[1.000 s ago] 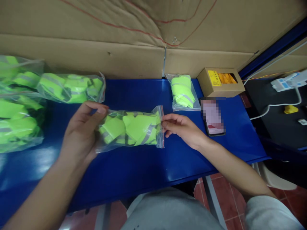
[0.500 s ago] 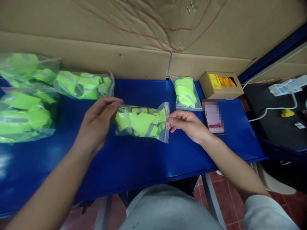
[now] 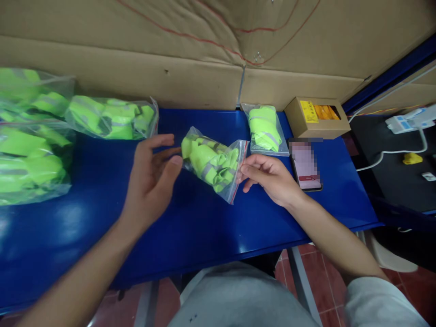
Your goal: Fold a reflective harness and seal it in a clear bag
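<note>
A clear zip-lock bag (image 3: 213,162) holds crumpled neon-yellow fabric with grey reflective strips. Its red-lined zip end points to the right and is pinched between the thumb and fingers of my right hand (image 3: 267,177). Tilted, the bag hangs over or rests on the blue table; I cannot tell which. Just left of its other end, my left hand (image 3: 153,179) is open, thumb and fingers apart, with nothing in it.
Similar filled bags lie at the left, one large (image 3: 30,159) and one smaller (image 3: 112,118). Behind my right hand lie another bag (image 3: 265,129), a phone (image 3: 304,165) and a cardboard box (image 3: 316,117). The blue table (image 3: 197,236) ends near my body.
My left hand has let go of the bag's left end and opened. That end has swung up and to the right, while my right hand keeps its pinch on the zip edge.
</note>
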Available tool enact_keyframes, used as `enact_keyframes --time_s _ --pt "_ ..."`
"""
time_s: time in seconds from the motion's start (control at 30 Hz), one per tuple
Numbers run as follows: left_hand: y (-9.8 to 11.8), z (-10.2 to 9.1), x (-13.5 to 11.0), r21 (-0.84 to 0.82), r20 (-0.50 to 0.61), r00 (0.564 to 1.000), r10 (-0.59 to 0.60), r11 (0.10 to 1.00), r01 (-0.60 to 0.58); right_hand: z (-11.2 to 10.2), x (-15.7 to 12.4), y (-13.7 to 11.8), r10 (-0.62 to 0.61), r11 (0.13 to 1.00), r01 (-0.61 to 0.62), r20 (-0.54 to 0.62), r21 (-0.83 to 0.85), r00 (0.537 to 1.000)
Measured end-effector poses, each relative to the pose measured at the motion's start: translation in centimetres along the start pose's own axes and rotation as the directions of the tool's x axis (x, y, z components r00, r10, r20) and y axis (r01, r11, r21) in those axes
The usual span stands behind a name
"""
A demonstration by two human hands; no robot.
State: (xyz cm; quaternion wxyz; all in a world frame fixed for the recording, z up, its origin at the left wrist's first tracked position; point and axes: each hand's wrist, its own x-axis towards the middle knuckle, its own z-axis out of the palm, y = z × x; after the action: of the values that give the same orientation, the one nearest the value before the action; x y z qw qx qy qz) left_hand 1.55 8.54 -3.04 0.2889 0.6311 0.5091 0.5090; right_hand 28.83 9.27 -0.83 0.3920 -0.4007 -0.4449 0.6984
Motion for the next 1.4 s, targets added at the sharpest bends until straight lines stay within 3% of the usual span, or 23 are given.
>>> enact_keyframes --time_s 0.07,0.17,0.3,0.4,0.6,0.73,0.8,0.9,1.0,1.07,1.2,1.27,1.4 --pt "1.3 0.6 -1.0 0.182 0.010 0.979 0.202 0.963 -0.200 0.5 0.0 0.4 -0.029 1.000 0.029 -0.051 -0.013 0.998" --pt "3.6 1.7 -2.6 0.396 0.143 0.889 0.435 0.798 -0.454 1.4 -0.2 1.4 -0.062 0.998 0.060 -0.077 -0.026 0.995" --pt "5.7 3.2 -3.5 0.516 0.325 0.821 0.469 0.640 -0.569 2.5 -0.7 2.6 -0.098 0.994 0.096 -0.053 -0.051 0.994" --pt "6.2 3.6 -3.0 0.572 0.356 0.823 0.442 0.593 -0.566 2.6 -0.9 2.9 -0.164 0.983 0.159 -0.050 -0.087 0.985" --pt "5.7 3.0 -1.2 0.494 0.413 0.833 0.369 0.677 -0.545 1.6 -0.4 2.4 -0.227 0.956 0.224 0.005 -0.188 0.974" --pt "5.5 2.9 -1.0 0.506 0.429 0.822 0.374 0.654 -0.562 1.5 -0.6 2.2 -0.267 0.899 0.266 0.047 -0.348 0.963" --pt "5.4 3.0 -1.2 0.534 0.435 0.808 0.397 0.609 -0.587 1.7 -0.9 2.1 -0.304 0.812 0.304 0.084 -0.497 0.949" --pt "5.3 3.4 -1.5 0.569 0.443 0.780 0.441 0.535 -0.625 2.1 -1.3 2.0 -0.369 0.584 0.368 0.167 -0.723 0.914" --pt "5.2 3.7 -1.9 0.574 0.438 0.750 0.496 0.488 -0.658 2.4 -1.4 2.2 -0.407 0.410 0.392 0.219 -0.823 0.887" --pt "5.1 3.6 -2.0 0.564 0.402 0.747 0.530 0.499 -0.658 2.5 -1.4 2.5 -0.420 0.410 0.380 0.198 -0.829 0.886" --pt "5.1 2.4 -1.9 0.589 0.223 0.840 0.494 0.619 -0.520 2.1 -1.1 2.7 -0.391 0.513 0.292 0.083 -0.807 0.917" --pt "5.0 1.7 -1.7 0.602 0.182 0.867 0.463 0.645 -0.471 1.8 -1.0 2.3 -0.387 0.531 0.259 0.041 -0.807 0.921" --pt "4.8 0.8 -1.5 0.644 0.221 0.843 0.490 0.576 -0.504 1.4 -1.1 0.8 -0.494 0.368 0.223 0.014 -0.903 0.870"
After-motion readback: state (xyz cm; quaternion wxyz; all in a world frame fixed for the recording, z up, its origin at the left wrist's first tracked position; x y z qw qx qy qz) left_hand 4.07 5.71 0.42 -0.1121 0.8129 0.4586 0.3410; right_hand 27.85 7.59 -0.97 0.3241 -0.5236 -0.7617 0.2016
